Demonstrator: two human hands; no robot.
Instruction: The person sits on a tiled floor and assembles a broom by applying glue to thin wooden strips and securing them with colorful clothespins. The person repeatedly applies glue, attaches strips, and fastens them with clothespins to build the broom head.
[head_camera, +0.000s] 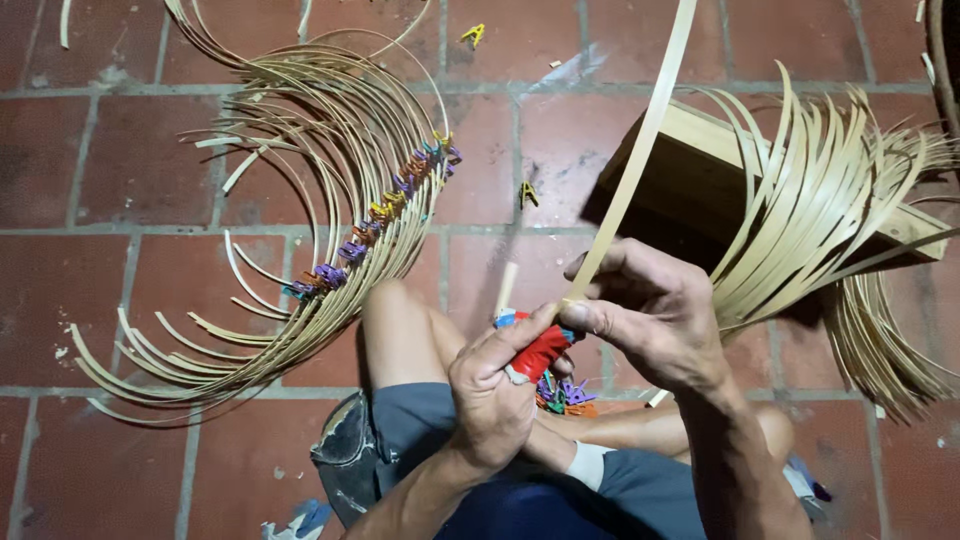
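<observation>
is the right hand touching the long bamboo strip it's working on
Touching. The head view shows the right hand pinching the lower end of the bamboo strip between thumb and fingers, with no gap, just above the red-handled tool in the left hand.

light: even, soft | shadows: short, under the hands | focus: sharp | edges: slightly bent

Smooth pale bamboo strips (330, 200), matt rough red brick floor (120, 170), glossy plastic clips (395, 195).
</observation>
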